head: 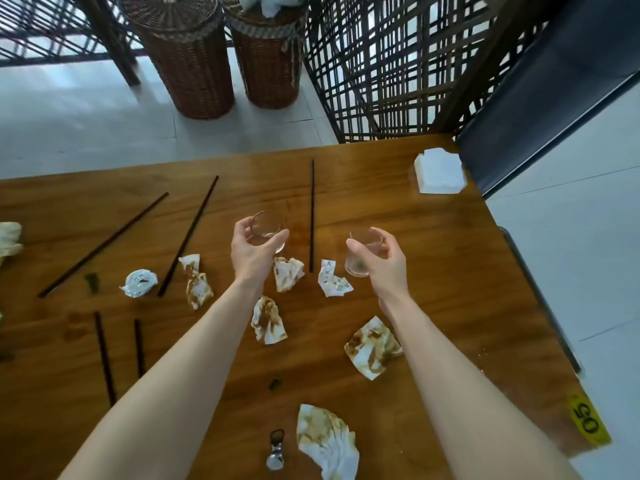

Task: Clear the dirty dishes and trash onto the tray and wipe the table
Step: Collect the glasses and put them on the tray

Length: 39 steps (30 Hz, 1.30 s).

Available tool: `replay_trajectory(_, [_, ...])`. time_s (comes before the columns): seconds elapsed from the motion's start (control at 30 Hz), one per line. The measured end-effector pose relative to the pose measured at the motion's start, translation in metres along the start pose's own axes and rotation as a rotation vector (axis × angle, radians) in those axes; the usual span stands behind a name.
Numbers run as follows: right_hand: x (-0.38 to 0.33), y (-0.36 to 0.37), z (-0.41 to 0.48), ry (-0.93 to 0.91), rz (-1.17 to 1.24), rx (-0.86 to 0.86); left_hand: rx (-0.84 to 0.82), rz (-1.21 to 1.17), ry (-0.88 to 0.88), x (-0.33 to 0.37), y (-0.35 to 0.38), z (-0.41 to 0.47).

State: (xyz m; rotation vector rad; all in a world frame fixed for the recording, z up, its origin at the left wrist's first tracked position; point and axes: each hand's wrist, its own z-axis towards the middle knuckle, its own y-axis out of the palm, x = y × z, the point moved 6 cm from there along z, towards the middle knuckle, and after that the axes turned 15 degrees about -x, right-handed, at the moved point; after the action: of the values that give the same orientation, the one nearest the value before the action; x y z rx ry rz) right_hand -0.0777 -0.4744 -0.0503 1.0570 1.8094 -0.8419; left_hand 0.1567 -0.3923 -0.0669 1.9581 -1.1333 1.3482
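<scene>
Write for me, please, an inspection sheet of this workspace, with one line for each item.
Surface: wooden table, with brown smears and green food scraps.
Job's things: two clear glasses, one in each hand; five loose dark chopsticks; stained crumpled napkins scattered about; no tray seen.
Clutter: white tissue stack at the far right corner; small metal object at the near edge; yellow sticker reading "05".
Hands: left hand grips the left glass; right hand grips the right glass.
Cables: nothing seen.
Surroundings: two wicker baskets, lattice screen, dark seat, pale floor.
</scene>
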Motion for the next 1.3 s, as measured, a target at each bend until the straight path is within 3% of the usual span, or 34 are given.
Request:
replay_trajectory(0.27, [-0.023,-0.052,-0.032,-0.038,0.012,0.091,-0.197,-0.045,0.085,0.045,0.063,-0.038])
replay_trajectory(0.57, [-0.023,-0.178,-0.097,-0.09,0.059,0.193,-0.344,-0.077,0.142,0.074,0.186,-0.113])
replay_trajectory(1.0, [0.029,-0.424,-0.198,-0.125,0.078,0.302,-0.482,-0.097,0.102,0.036,0.427,-0.239])
replay_trajectory(1.3, [0.062,-0.526,-0.192,-0.09,0.16,0.3,-0.521,-0.031,0.073,0.013,0.542,-0.245])
